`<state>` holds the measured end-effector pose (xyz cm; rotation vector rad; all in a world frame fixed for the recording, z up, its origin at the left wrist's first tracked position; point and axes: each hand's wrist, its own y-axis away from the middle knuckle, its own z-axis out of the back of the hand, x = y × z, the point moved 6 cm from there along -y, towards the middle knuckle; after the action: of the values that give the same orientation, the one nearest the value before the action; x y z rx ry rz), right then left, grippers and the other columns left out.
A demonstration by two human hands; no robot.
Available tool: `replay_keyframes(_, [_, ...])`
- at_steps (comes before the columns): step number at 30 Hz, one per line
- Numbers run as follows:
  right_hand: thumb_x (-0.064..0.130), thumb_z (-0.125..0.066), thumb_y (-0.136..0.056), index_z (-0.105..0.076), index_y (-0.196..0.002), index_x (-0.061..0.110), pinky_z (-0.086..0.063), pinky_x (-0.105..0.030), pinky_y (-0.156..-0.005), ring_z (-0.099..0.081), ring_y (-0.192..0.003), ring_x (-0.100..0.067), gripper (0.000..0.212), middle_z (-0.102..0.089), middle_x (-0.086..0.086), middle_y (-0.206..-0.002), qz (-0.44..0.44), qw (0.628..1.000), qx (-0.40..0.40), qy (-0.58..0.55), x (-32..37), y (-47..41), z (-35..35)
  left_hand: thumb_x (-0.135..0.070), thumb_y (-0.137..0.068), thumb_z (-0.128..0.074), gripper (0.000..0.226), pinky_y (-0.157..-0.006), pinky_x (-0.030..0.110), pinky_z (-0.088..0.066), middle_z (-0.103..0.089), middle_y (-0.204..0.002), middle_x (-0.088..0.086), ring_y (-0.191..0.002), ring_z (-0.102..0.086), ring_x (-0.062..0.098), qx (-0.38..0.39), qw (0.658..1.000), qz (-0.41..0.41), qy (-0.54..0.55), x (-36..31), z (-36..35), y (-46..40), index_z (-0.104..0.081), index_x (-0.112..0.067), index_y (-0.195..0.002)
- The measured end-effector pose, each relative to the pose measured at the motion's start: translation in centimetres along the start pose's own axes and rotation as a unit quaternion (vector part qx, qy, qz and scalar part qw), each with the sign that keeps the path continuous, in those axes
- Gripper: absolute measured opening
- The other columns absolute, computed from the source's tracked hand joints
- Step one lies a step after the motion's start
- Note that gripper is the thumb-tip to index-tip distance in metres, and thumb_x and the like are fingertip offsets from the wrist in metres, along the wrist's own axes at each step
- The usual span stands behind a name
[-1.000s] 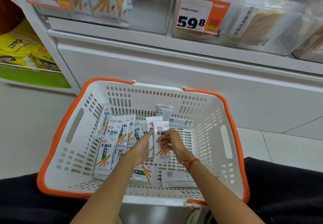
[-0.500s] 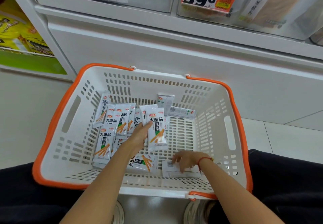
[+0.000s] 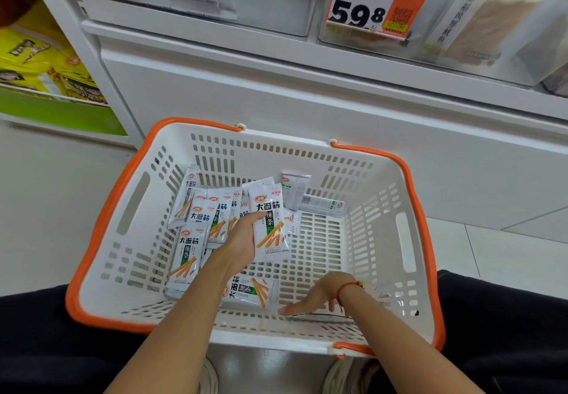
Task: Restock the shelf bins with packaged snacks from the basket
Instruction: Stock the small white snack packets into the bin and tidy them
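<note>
A white basket with an orange rim (image 3: 408, 178) stands on the floor before the shelf. Several white snack packets (image 3: 188, 255) printed with orange sticks lie inside, mostly at the left. My left hand (image 3: 242, 240) grips a small stack of these packets (image 3: 270, 224) upright above the basket floor. My right hand (image 3: 313, 300) is down at the near wall, its fingers closed over a flat packet (image 3: 319, 317) of which only a thin edge shows. Another packet (image 3: 250, 292) lies just left of it. The clear shelf bin (image 3: 276, 0) above holds the same packets at its left.
A second clear bin (image 3: 538, 55) at the upper right carries a 59.8 price tag (image 3: 381, 3) and larger tan packs. Yellow bags (image 3: 40, 65) fill a shelf at the far left. My dark-clothed legs flank the basket; shoes show below it.
My right hand left the stack, dropped to the near wall and closed over a flat packet there. My left hand lifted the stack slightly. The camera tilted down toward the basket.
</note>
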<state>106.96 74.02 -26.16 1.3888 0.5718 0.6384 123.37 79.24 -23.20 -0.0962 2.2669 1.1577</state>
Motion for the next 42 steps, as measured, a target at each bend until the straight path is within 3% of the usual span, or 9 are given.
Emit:
replay_keyframes(3, [0.074, -0.042, -0.083, -0.035, -0.144, 0.008, -0.044, -0.043, -0.102, -0.043, -0.132, -0.031, 0.091, -0.035, -0.01, -0.151, 0.023, 0.999, -0.027, 0.022, 0.6, 0.8, -0.1, -0.027, -0.099, -0.047, 0.027, -0.086, 0.049, -0.051, -0.066, -0.107, 0.013, -0.092, -0.064, 0.03, -0.036, 0.998, -0.017, -0.053, -0.5, 0.6, 0.1, -0.059, -0.013, -0.119])
replay_keyframes(8, [0.026, -0.044, -0.1, -0.065, -0.11, -0.001, -0.055, -0.024, -0.07, -0.064, -0.073, -0.017, 0.036, -0.067, -0.019, -0.114, 0.1, 0.982, -0.134, -0.09, -0.4, 2.9, 2.8, -0.035, -0.099, -0.044, 0.031, -0.098, 0.053, -0.045, -0.06, -0.12, 0.009, -0.11, -0.057, 0.03, -0.14, 0.972, -0.089, -0.165, -2.4, 2.6, 0.7, -0.049, -0.019, -0.125])
replay_keyframes(12, [0.018, -0.042, -0.1, -0.061, -0.123, 0.006, -0.05, -0.026, -0.084, -0.059, -0.103, -0.02, 0.032, -0.059, -0.01, -0.129, 0.115, 0.982, -0.098, -0.111, -1.6, 3.5, 3.0, -0.034, -0.097, -0.047, 0.041, -0.101, 0.055, -0.041, -0.056, -0.129, 0.012, -0.117, -0.053, 0.034, -0.156, 0.972, -0.059, -0.164, -1.9, 4.0, 0.9, -0.048, -0.016, -0.134])
replay_keyframes(20, [0.026, -0.065, -0.086, -0.038, -0.141, 0.021, -0.039, -0.042, -0.107, -0.043, -0.13, -0.026, 0.062, -0.04, -0.004, -0.146, 0.075, 0.968, -0.235, 0.044, -1.5, -0.1, 3.5, -0.046, -0.074, -0.062, 0.077, -0.103, 0.055, -0.039, -0.05, -0.136, 0.015, -0.122, -0.049, 0.036, -0.152, 0.975, -0.016, -0.163, -0.4, 6.3, -1.6, -0.042, -0.011, -0.139])
replay_keyframes(25, [0.036, -0.069, -0.083, -0.027, -0.143, 0.007, -0.045, -0.04, -0.094, -0.05, -0.12, -0.029, 0.079, -0.036, -0.011, -0.143, 0.072, 0.923, -0.338, 0.167, 0.4, -1.8, 3.7, -0.035, -0.09, -0.054, 0.046, -0.101, 0.051, -0.043, -0.06, -0.123, 0.016, -0.113, -0.056, 0.036, -0.138, 0.976, -0.01, -0.17, -1.7, 4.4, -0.6, -0.056, -0.009, -0.127])
replay_keyframes(31, [0.022, -0.075, -0.078, -0.053, -0.111, 0.015, -0.042, -0.03, -0.08, -0.056, -0.105, -0.025, 0.04, -0.058, -0.007, -0.119, 0.109, 0.927, -0.347, 0.094, 0.5, -2.3, 4.4, -0.028, -0.093, -0.042, 0.023, -0.082, 0.038, -0.039, -0.056, -0.08, 0.008, -0.07, -0.05, 0.021, -0.131, 0.983, -0.019, -0.125, -2.2, 4.4, -0.6, -0.055, -0.016, -0.078])
replay_keyframes(36, [0.016, -0.07, -0.083, -0.065, -0.116, 0.017, -0.049, -0.023, -0.083, -0.061, -0.09, -0.013, 0.034, -0.063, 0.0, -0.116, 0.159, 0.923, -0.347, -0.041, -1.0, 0.9, 7.4, -0.033, -0.098, -0.044, 0.026, -0.087, 0.04, -0.049, -0.066, -0.103, 0.008, -0.091, -0.062, 0.024, -0.086, 0.983, -0.022, -0.16, -1.8, 4.3, 0.3, -0.06, -0.017, -0.111])
replay_keyframes(39, [0.022, -0.074, -0.08, -0.073, -0.104, 0.023, -0.048, -0.027, -0.084, -0.054, -0.088, -0.011, 0.024, -0.061, 0.006, -0.099, 0.205, 0.865, -0.448, -0.096, -2.0, 5.6, 11.0, -0.053, -0.088, -0.052, 0.06, -0.104, 0.052, -0.04, -0.055, -0.133, 0.009, -0.12, -0.053, 0.03, -0.088, 0.976, -0.033, -0.198, -2.1, 5.2, 0.2, -0.047, -0.02, -0.137])
replay_keyframes(42, [0.025, -0.074, -0.079, -0.073, -0.102, 0.032, -0.037, -0.019, -0.063, -0.04, -0.073, -0.006, 0.023, -0.043, 0.006, -0.085, 0.258, 0.8, -0.528, -0.125, -1.8, 11.2, 12.9, -0.04, -0.095, -0.05, 0.044, -0.103, 0.049, -0.041, -0.061, -0.123, 0.014, -0.11, -0.058, 0.03, -0.102, 0.977, -0.043, -0.182, -2.7, 5.2, 1.1, -0.054, -0.012, -0.129])
